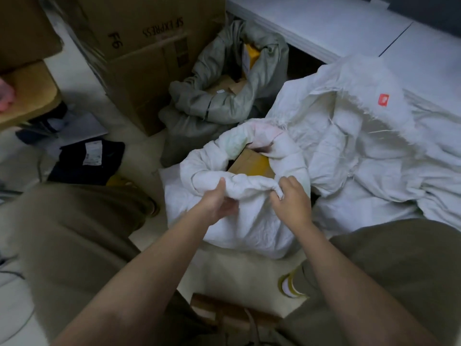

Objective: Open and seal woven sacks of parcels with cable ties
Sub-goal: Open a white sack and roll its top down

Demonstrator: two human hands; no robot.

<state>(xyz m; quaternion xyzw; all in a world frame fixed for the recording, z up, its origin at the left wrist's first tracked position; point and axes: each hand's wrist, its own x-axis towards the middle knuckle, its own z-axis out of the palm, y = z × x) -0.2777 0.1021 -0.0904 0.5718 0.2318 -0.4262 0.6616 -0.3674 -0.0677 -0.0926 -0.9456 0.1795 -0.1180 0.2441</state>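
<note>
A white woven sack (249,221) stands on the floor between my knees, its mouth rolled down into a thick rim. Inside it lies a brown cardboard parcel (252,164). My left hand (219,201) grips the near rim from below, thumb on top. My right hand (290,198) pinches a bunch of the same rim a little to the right. A grey-green woven sack (219,101) stands open behind, with brown and yellow parcels in it. No cable tie is visible.
A crumpled white sack with a red label (374,136) lies to the right. Large cardboard boxes (149,51) stand at the back left. A dark bagged parcel (87,161) lies on the floor at left. A white bench edge (311,28) runs along the back.
</note>
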